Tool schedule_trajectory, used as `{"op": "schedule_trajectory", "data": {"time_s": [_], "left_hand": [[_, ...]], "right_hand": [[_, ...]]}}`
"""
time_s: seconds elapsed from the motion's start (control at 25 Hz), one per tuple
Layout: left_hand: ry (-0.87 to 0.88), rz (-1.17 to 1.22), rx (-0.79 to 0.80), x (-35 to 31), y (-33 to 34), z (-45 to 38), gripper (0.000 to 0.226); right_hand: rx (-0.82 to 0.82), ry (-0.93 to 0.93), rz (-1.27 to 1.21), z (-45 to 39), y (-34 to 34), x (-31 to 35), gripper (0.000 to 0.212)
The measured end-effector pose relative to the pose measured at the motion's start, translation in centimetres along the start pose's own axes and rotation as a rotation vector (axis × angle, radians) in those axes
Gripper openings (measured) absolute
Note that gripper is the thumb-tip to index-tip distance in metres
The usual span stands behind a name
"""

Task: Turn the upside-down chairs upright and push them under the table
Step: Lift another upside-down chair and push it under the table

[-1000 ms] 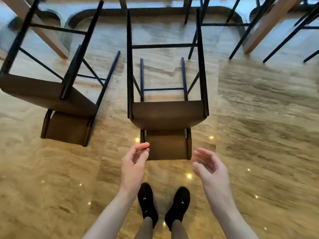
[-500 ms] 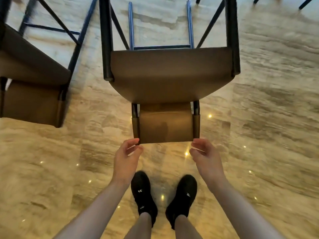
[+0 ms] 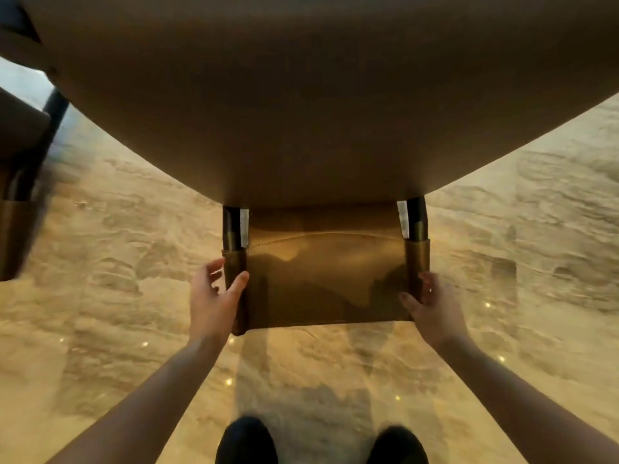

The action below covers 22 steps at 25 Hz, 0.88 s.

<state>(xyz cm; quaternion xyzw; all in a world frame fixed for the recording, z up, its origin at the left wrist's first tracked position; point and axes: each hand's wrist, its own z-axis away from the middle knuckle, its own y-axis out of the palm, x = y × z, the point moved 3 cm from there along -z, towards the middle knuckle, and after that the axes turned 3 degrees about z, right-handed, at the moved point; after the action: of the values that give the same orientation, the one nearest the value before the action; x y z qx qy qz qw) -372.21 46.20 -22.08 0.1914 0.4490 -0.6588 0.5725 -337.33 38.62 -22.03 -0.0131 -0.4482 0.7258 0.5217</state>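
An upside-down brown chair fills the upper view; its seat (image 3: 301, 112) looms close and its padded backrest (image 3: 325, 279) hangs down toward the marble floor on two dark posts. My left hand (image 3: 211, 296) holds the backrest's left edge, thumb on the near face and fingers round the outer side. On the right edge, my right hand (image 3: 432, 306) holds the same way, its fingers hidden behind the pad. The chair's legs are out of view above.
A second upside-down chair (image 3: 16, 195) stands at the far left, blurred and partly cut off. My black shoes (image 3: 248, 440) are on the glossy marble floor (image 3: 502, 329) just below the backrest. No table is in view.
The view has dropped and closed in on the chair, so the seat now fills the top. Both hands went from just below the backrest onto its two side edges.
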Motion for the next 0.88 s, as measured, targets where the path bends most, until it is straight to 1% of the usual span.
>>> {"op": "schedule_trajectory", "data": {"time_s": [0.04,0.12,0.2,0.32,0.4,0.52,0.64,0.88], "left_hand": [[0.015,0.003,-0.013,0.9,0.4,-1.5,0.047],[-0.009,0.063,0.005,2.6,1.1,-3.3,0.053],[-0.069,0.133,0.053,4.2,2.0,-4.3,0.046],[-0.089,0.152,0.073,6.0,2.6,-5.6,0.025],[-0.103,0.179,0.074,6.2,2.2,-6.2,0.018],[-0.119,0.147,0.090,5.8,2.2,-6.2,0.017],[-0.145,0.120,0.100,5.4,2.4,-6.1,0.016],[-0.150,0.101,0.108,5.6,2.3,-6.4,0.014]], "right_hand": [[-0.028,-0.023,0.023,-1.5,0.2,-0.7,0.052],[-0.111,-0.070,0.048,-3.7,0.6,-1.7,0.045],[-0.163,-0.081,0.052,-5.3,1.1,-2.5,0.042],[-0.111,0.015,-0.154,-6.9,2.0,-3.5,0.040],[-0.074,0.028,-0.206,-7.2,2.4,-4.0,0.033],[-0.021,0.046,-0.248,-7.2,2.3,-3.8,0.027],[0.020,0.092,-0.267,-7.2,2.1,-3.4,0.026],[0.029,0.132,-0.252,-7.7,2.2,-3.4,0.020]]}}
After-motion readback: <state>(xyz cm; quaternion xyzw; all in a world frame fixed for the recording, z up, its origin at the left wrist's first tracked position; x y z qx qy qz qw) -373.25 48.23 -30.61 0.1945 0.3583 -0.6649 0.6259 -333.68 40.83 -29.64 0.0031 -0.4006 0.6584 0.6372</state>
